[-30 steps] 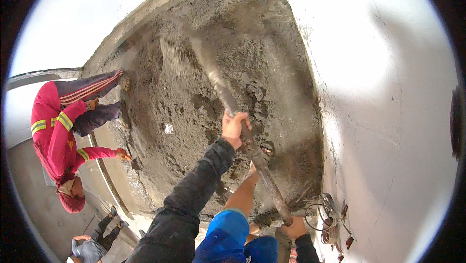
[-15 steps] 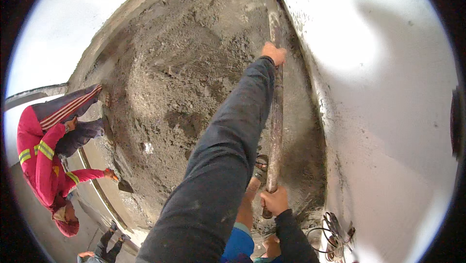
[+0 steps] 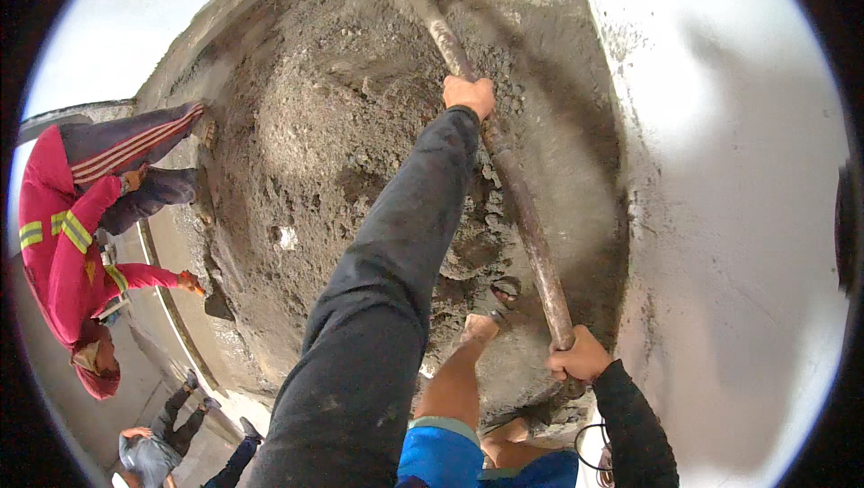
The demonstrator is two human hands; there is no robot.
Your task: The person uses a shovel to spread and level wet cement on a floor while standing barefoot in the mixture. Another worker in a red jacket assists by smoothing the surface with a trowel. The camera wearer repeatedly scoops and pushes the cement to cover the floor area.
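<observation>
Both my hands grip a long-handled tool (image 3: 531, 222), its pale pole smeared with grey mud. My left hand (image 3: 470, 96) is wrapped round the pole well up its length, arm stretched out. Down by the near end, my right hand (image 3: 580, 357) is closed round the pole. The far end runs into wet grey mortar (image 3: 333, 101), where the tool's head is blurred and coated, so its shape cannot be made out. Loose clumps of the mix lie beneath the pole, between my hands.
To the left a co-worker in a red hooded top (image 3: 67, 236) bends over the mortar's edge, holding a trowel (image 3: 218, 305). A white wall (image 3: 720, 245) rises on the right. My foot (image 3: 506, 288) stands in the mix. Other people (image 3: 162, 443) are at lower left; a cable (image 3: 589, 456) lies near my right arm.
The pole has tilted: its far end and my left hand moved left, while my right hand moved right and slightly up. More loose mix shows beneath the pole.
</observation>
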